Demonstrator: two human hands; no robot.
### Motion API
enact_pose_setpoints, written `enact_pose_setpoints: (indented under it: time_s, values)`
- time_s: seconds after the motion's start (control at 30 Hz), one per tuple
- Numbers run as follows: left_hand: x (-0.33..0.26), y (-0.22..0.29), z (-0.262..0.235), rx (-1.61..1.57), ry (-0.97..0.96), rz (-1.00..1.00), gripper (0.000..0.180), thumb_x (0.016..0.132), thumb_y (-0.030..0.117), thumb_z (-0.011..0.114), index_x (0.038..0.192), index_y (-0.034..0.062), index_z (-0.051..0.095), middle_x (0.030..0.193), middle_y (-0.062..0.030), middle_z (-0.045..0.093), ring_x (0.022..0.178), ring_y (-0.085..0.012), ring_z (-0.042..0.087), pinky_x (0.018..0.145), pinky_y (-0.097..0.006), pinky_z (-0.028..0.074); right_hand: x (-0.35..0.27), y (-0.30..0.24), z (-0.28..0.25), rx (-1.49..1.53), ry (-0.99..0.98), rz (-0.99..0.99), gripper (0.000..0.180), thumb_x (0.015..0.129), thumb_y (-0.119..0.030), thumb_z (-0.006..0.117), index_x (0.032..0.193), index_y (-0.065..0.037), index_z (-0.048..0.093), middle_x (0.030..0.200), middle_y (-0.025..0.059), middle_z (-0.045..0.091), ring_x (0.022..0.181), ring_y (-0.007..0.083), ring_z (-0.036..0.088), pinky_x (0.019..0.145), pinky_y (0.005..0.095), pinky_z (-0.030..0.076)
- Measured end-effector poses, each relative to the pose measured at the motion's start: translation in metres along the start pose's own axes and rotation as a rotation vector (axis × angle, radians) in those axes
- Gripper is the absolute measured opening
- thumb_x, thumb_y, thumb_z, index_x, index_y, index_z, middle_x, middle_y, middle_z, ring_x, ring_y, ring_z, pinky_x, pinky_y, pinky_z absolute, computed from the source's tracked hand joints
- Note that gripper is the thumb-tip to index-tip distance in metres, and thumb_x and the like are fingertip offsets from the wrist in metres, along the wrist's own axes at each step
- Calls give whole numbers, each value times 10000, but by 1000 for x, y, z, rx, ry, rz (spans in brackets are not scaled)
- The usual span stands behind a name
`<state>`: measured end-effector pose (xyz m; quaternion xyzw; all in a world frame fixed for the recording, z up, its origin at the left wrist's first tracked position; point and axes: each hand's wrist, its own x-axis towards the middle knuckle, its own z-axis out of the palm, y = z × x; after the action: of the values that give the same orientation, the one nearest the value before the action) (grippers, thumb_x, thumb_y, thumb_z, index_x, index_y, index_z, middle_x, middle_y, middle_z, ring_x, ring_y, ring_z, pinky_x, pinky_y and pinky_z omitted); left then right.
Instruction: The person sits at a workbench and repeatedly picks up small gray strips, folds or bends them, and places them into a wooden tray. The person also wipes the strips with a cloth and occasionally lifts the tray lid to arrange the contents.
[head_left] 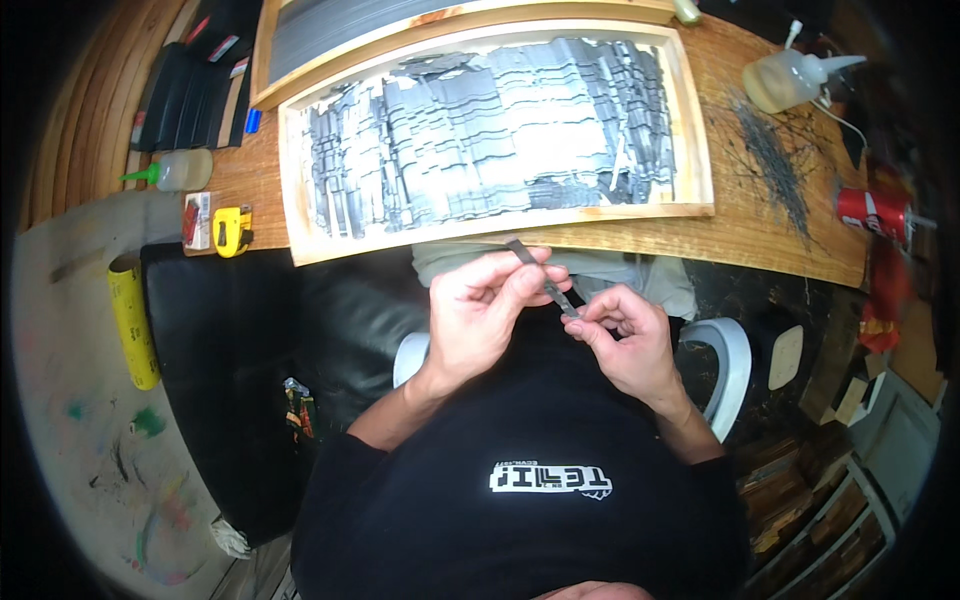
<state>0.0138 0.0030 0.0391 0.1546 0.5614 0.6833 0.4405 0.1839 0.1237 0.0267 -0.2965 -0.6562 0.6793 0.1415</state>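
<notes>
My left hand (487,300) and my right hand (625,335) meet just in front of my chest, below the table edge. Between them they hold a thin dark grey strip (535,270), slanting from upper left to lower right. The left fingers pinch its upper part, the right fingertips grip its lower end. Right above the hands lies a shallow wooden tray (300,180) filled with many overlapping grey strips (490,130) of the same kind.
A second wooden frame (262,60) lies behind the tray. A glue bottle (180,170), a yellow tape measure (232,230) and a dark folder sit at left; another glue bottle (785,80), dark shavings (775,160) and a red can (872,212) at right. A yellow roll (132,320) lies below.
</notes>
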Motion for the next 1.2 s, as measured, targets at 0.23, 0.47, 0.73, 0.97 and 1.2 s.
enact_pose_setpoints:
  time_s: [0.23,0.47,0.73,0.97,1.2]
  values:
    - [3,-3,9,225,-189,38,284,1084,127,628,1285,-66,680,1119,-208,779,1050,-271,772,917,-351,633,-51,66,-39,112,371,-27,216,942,107,727,1000,8,544,926,197,755,830,223,771,747,328,651]
    - [25,-16,37,95,-223,-212,382,1117,255,578,1283,-75,672,1170,-193,764,1059,-246,760,895,-365,635,-64,52,-40,457,157,194,164,961,70,726,944,6,576,908,170,754,804,188,767,734,308,654]
    - [33,-16,44,12,-200,-282,248,1053,170,680,1188,-36,710,1045,-185,793,966,-272,795,780,-332,654,-61,36,-32,405,29,232,187,933,56,771,939,4,591,833,96,716,760,144,751,692,271,644]
    - [28,-8,40,-41,-206,-384,180,998,41,724,1166,-25,720,1068,-181,790,984,-274,794,781,-317,664,-58,23,-30,321,29,183,196,933,43,779,939,-1,588,823,92,717,748,136,749,678,259,637]
    - [35,0,25,-110,-176,-288,182,1005,50,718,1167,-32,713,1042,-191,785,928,-274,799,740,-311,676,-33,-6,-24,284,65,123,196,922,41,793,1037,37,634,858,83,738,809,138,751,735,248,624]
